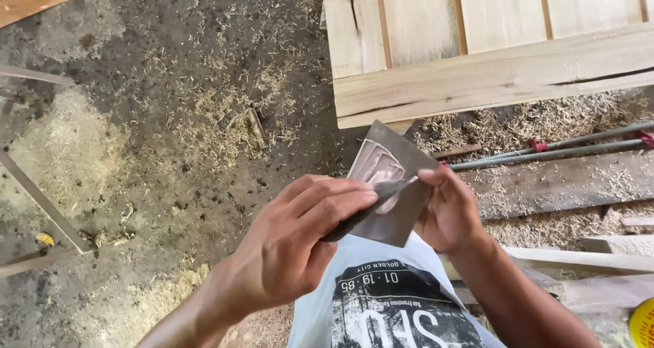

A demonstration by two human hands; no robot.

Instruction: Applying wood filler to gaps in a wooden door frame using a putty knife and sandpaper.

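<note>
scraping putty at frame centre: a grey plate (392, 184) is pinched in the right hand (446, 212); a blade (371, 205) is gripped by the closed left hand (293, 246). blade best kept flat, strokes light.

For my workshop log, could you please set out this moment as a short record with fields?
Left hand: left hand grips a thin dark putty knife, blade laid on the plate
Right hand: right hand holds a flat grey plate by its right edge
On the plate: pale grey filler paste smeared on the upper part
Ahead: slatted wooden panel, unfinished
Right side: two long metal bar clamps with red fittings
Floor: dirt floor with sawdust and shavings
Corner: yellow lid, partly in view
</note>
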